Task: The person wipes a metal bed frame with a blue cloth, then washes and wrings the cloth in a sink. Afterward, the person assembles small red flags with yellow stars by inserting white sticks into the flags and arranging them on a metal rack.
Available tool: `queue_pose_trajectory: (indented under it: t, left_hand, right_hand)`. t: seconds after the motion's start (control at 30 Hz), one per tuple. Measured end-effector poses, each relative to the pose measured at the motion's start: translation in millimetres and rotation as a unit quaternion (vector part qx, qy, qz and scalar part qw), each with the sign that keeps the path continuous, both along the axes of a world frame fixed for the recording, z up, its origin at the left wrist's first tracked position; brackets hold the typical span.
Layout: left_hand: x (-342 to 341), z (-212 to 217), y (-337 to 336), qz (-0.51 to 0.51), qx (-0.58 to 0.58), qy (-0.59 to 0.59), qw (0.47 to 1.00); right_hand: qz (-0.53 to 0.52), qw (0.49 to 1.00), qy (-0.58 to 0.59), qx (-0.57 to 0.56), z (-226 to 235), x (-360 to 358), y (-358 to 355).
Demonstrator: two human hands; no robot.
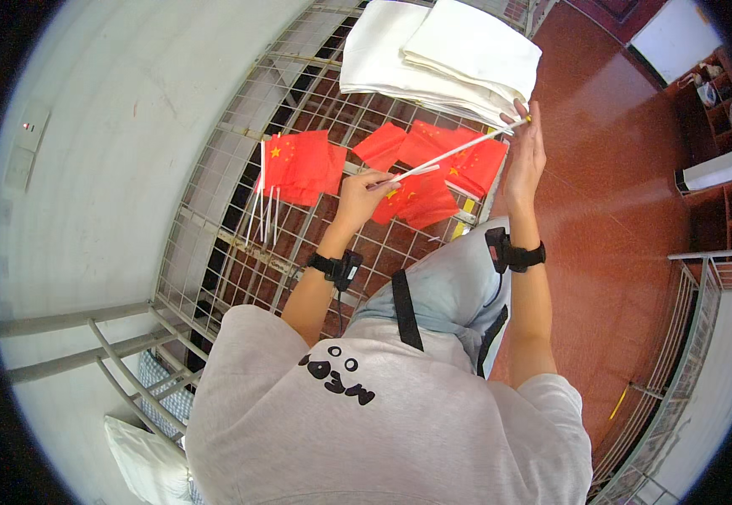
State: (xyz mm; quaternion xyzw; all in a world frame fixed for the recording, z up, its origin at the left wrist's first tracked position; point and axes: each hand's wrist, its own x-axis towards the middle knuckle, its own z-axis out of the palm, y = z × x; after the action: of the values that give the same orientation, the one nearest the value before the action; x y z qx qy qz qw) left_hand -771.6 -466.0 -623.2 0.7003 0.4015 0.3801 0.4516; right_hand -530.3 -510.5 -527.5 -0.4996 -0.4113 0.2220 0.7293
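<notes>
Both hands hold one white flag stick point(458, 151) above a wire-mesh bed frame point(214, 244): left hand point(364, 195) grips its lower end, right hand point(524, 151) pinches its tip. Red flags point(299, 164) and folded white sheets point(433, 55) lie on the mesh, beside a red floor point(610, 210) and white wall point(105, 126).

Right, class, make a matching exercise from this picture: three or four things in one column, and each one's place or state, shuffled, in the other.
Things:
1. white stick
2. folded white cloth
3. flags with sticks attached
4. black wristband

Places or states:
A. stacked at the far end of the wire rack
B. on the right forearm
C. held between both hands
D. lying left of the left hand

Pairs: 1-C, 2-A, 3-D, 4-B
</notes>
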Motion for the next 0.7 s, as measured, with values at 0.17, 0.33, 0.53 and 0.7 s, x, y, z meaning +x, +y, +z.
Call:
queue_pose_trajectory:
  t: [0.17, 0.33, 0.53, 0.7]
  left_hand:
    - [0, 7, 2, 0.014, 0.006, 0.025, 1.000]
    - [14, 20, 1, 0.014, 0.021, -0.013, 1.000]
    - [20, 23, -1, -0.003, 0.025, -0.041, 0.999]
    - [19, 28, -9, -0.025, -0.014, -0.026, 0.999]
  right_hand:
    - [0.066, 0.994, -0.068, -0.060, -14, -7, -10]
    - [0.142, 0.950, -0.250, -0.120, -36, -45, -16]
    - [0.181, 0.929, -0.303, -0.113, -53, -74, -12]
    - [0.108, 0.925, -0.329, -0.159, -50, -76, -9]
